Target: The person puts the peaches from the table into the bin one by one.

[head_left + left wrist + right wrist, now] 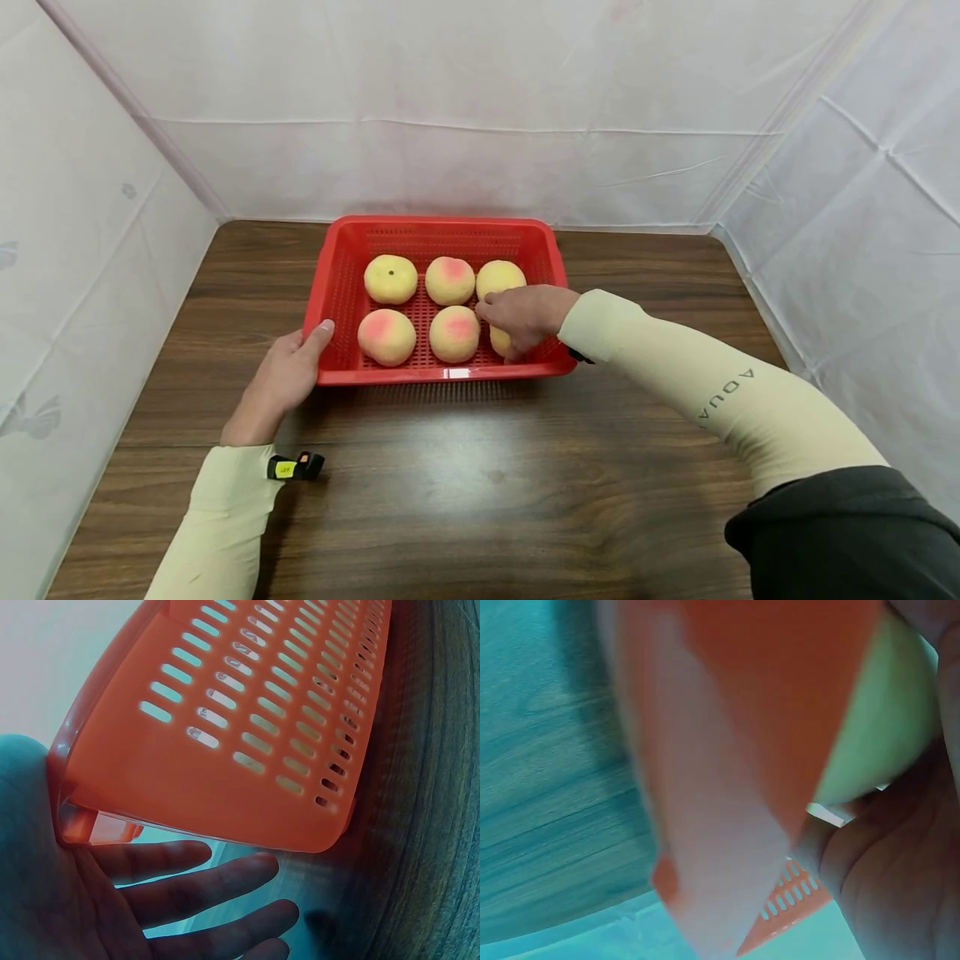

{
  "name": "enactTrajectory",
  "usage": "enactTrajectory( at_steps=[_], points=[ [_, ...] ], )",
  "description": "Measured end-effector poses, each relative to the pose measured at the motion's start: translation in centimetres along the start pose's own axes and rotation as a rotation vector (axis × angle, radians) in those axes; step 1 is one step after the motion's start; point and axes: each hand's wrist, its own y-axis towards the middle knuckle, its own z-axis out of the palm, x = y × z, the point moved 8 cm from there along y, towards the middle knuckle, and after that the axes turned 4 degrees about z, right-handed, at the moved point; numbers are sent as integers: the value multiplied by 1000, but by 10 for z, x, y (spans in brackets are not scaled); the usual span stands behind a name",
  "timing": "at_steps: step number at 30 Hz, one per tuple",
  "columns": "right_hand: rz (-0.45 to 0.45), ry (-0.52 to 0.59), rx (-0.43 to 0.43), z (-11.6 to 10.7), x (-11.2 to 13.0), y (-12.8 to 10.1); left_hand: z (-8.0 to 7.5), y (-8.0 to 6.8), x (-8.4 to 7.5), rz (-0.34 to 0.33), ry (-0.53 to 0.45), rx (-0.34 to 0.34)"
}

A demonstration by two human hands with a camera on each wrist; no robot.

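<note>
Six yellow-pink peaches sat in a red basket (341,275) at the counter's (480,483) far middle. My right hand (525,315) curled its fingers around the front-right peach (499,340) inside the basket, while my left hand (288,375) steadied the basket's near-left corner, thumb on the rim, fingers relaxed and spread beneath.

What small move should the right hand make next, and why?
Probably lift the peach straight up: the right hand already curls over it in the near right corner of the red basket, and the left hand steadies the basket's near left corner.
</note>
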Motion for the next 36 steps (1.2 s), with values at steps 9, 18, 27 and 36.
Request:
enactTrajectory(
  at_steps=[9, 18, 27, 36],
  points=[
    [-3, -81, -17, 4, 0, 3, -1, -1, 0, -5, -2, 0],
    [-5, -110, -13, 8, 1, 4, -1, 0, -1, 12, 0, -3],
    [9, -75, -1, 1, 1, 2, -1, -1, -1, 11, -1, -2],
    [5, -63, -1, 0, 2, 0, -2, -2, -3, 12, 3, -7]
  ],
)
